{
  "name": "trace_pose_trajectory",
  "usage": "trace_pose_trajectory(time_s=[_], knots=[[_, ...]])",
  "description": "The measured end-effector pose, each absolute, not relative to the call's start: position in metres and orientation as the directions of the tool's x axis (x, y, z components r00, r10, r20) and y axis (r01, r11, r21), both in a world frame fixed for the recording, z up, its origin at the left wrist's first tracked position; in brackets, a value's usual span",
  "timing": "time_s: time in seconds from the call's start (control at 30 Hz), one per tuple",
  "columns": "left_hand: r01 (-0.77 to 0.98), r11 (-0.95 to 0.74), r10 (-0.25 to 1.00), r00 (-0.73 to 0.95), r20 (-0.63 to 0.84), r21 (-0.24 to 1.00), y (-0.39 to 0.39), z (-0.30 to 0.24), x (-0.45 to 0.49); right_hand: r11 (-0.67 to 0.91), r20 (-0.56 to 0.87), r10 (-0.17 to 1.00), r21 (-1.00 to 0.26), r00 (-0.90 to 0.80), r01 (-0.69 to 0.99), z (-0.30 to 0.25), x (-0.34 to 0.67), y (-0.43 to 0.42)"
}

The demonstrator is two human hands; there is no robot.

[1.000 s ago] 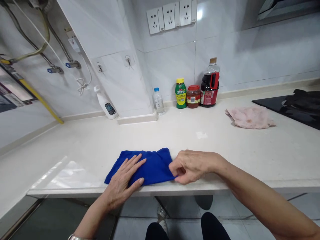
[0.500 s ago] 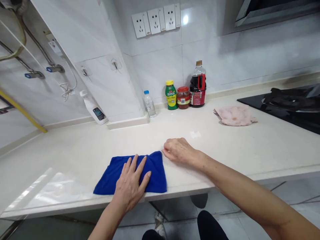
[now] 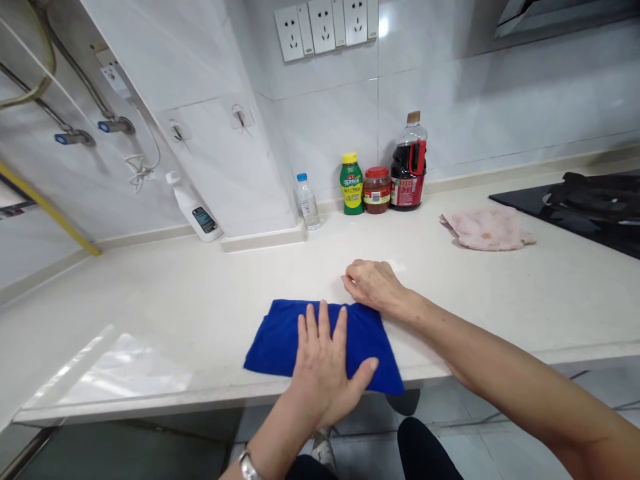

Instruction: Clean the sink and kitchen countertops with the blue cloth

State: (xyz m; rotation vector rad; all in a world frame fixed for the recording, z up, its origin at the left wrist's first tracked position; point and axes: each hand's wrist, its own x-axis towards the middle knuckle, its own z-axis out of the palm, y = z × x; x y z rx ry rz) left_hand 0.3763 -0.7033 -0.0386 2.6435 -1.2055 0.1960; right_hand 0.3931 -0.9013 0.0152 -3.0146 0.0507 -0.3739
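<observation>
My left hand (image 3: pixel 323 363) lies flat on a folded blue cloth (image 3: pixel 280 340), fingers spread and thumb out to the right. The cloth rests on the white counter, and its lower right corner reaches over the front edge. Just beyond the cloth's upper right corner, my right hand (image 3: pixel 373 283) is closed on the countertop with its fingers curled under. Whatever those fingers hold, if anything, is hidden. The right wrist is close to or over the cloth's corner.
Against the back wall stand a clear bottle (image 3: pixel 309 205), a green bottle (image 3: pixel 353 187), a red-lidded jar (image 3: pixel 377 193) and a dark sauce bottle (image 3: pixel 409 173). A pink cloth (image 3: pixel 487 229) lies near the black stove (image 3: pixel 530 207). A white bottle (image 3: pixel 197 213) leans at the left.
My left hand and the blue cloth have slid right along the counter, its corner now past the front edge. The right hand has shifted slightly right, still closed. The view has moved a little.
</observation>
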Motion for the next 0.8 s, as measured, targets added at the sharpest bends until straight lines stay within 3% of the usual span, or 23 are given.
trace_pose_trajectory(time_s=[0.2,0.4,0.53,0.67,0.8], knots=[[-0.755,-0.608,-0.751,0.647,0.131,0.244,-0.732,-0.025,0.384,-0.993,0.245,-0.117,-0.045,0.962,-0.109,0.003,0.398,-0.915],[-0.760,-0.598,-0.759,0.639,0.125,0.255,-0.693,-0.014,0.419,-0.978,0.300,-0.205,-0.108,0.931,-0.181,-0.007,0.408,-0.932],[-0.677,-0.723,-0.658,0.736,0.161,0.138,-0.637,-0.024,0.462,-0.963,0.266,-0.231,-0.203,0.936,-0.180,-0.011,0.410,-0.931],[-0.434,-0.900,-0.435,0.893,0.116,-0.042,-0.563,-0.026,0.501,-0.949,0.240,-0.229,-0.268,0.943,-0.163,-0.018,0.411,-0.927],[-0.452,-0.852,-0.483,0.873,0.065,-0.263,-0.482,-0.024,0.525,-0.951,0.215,-0.234,-0.254,0.948,-0.177,-0.026,0.415,-0.925]])
